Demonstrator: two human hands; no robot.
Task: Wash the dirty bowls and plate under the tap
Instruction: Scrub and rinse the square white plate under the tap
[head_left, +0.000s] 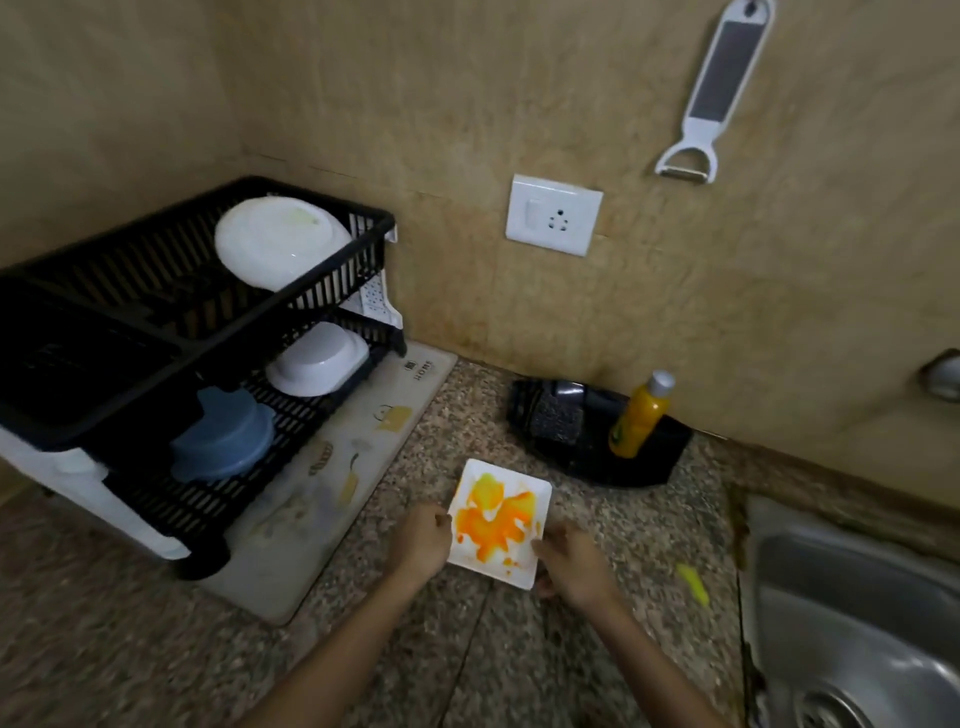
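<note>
A white square plate (497, 522) smeared with orange and yellow sauce lies on the speckled counter at the centre. My left hand (422, 540) grips its left edge and my right hand (571, 564) grips its lower right corner. In the black dish rack (171, 332) at the left stand a white bowl (278, 249) on the upper tier, a white dish (319, 361) and a blue bowl (226, 439) on the lower tier. The steel sink (852, 618) is at the right; the tap's spout is out of view.
A black tray (644, 462) holding a yellow bottle (640, 415) and a dark scrubber (553, 413) sits against the wall. A yellow scrap (693, 584) lies near the sink edge. A printed mat (332, 478) is under the rack. A socket (554, 215) and a peeler (714, 93) are on the wall.
</note>
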